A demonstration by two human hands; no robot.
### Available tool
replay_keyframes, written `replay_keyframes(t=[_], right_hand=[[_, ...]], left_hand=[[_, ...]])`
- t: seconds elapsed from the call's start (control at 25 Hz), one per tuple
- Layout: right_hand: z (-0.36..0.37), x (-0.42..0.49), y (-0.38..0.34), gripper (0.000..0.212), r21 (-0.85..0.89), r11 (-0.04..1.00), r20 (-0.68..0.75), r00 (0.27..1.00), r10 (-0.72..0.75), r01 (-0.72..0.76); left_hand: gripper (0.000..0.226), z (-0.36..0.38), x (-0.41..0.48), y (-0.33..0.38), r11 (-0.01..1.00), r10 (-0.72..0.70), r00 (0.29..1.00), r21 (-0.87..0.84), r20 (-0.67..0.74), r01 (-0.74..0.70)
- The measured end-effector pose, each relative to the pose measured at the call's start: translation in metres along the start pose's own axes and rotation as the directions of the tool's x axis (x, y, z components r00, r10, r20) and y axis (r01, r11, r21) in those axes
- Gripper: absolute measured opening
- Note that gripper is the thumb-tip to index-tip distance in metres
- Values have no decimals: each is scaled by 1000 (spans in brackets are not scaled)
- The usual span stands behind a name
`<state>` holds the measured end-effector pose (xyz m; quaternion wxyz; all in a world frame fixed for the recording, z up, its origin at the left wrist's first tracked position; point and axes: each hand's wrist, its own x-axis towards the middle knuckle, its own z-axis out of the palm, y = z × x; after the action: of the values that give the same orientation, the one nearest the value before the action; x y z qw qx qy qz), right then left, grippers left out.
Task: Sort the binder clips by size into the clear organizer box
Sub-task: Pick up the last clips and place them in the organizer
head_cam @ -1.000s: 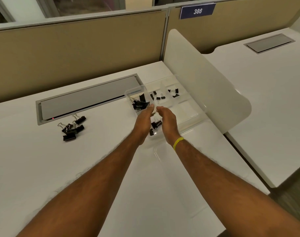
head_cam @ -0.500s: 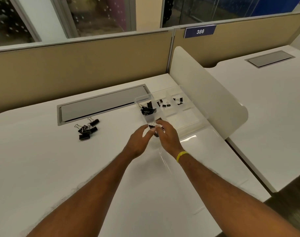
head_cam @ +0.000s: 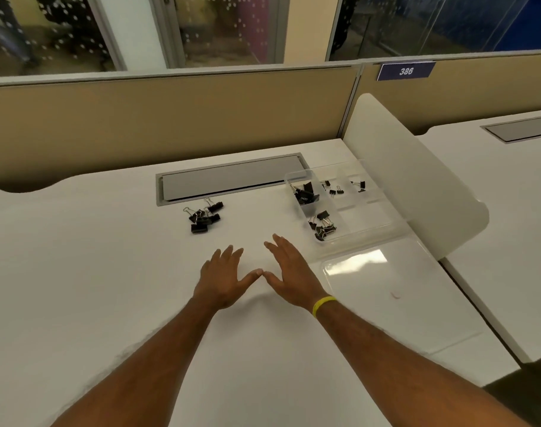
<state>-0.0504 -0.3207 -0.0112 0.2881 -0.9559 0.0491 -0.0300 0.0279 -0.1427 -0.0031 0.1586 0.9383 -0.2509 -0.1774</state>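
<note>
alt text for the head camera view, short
A person's left hand and right hand are spread open over a white desk, holding nothing. A loose pile of binder clips lies beyond the left hand; the clear organizer box, already holding clips, sits beyond the right.

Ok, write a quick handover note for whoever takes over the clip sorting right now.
Left hand and right hand: both open and empty, fingers straight, thumb tips touching.
Clear organizer box stands open on the right of the desk; black clips lie in four of its compartments.
Done: those clips.
Left: the loose pile of binder clips on the desk, left of the box.
</note>
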Motion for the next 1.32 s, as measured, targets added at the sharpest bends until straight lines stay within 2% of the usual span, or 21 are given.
replay_keyframes(t=[0.12, 0.32, 0.8, 0.88, 1.04, 1.2, 1.32], right_hand=[[18, 6, -18, 72, -109, 994, 68, 997, -22, 29], [44, 21, -40, 81, -213, 977, 130, 991, 9, 19], [78, 94, -59, 84, -185, 983, 179, 984, 21, 12], [78, 116, -62, 83, -172, 985, 170, 985, 11, 19], [78, 159, -61, 78, -146, 989, 142, 990, -6, 27], [78, 185, -60, 64, -110, 993, 156, 987, -35, 53], [78, 192, -58, 58, -151, 984, 149, 986, -73, 96]], left_hand=[[95, -4, -9, -30, 994, -13, 999, 107, -37, 17], [96, -4, -14, -70, 982, -22, 997, 188, -71, 35], [103, -16, 18, -120, 985, -82, 992, 145, -94, 95], [99, -23, 33, -121, 989, -83, 990, 110, -116, 96], [76, -36, 69, -120, 994, -64, 981, 73, -181, 78], [67, -45, 98, -113, 999, -37, 979, 19, -200, 41], [63, -41, 106, -110, 998, -52, 974, -57, -221, 40]])
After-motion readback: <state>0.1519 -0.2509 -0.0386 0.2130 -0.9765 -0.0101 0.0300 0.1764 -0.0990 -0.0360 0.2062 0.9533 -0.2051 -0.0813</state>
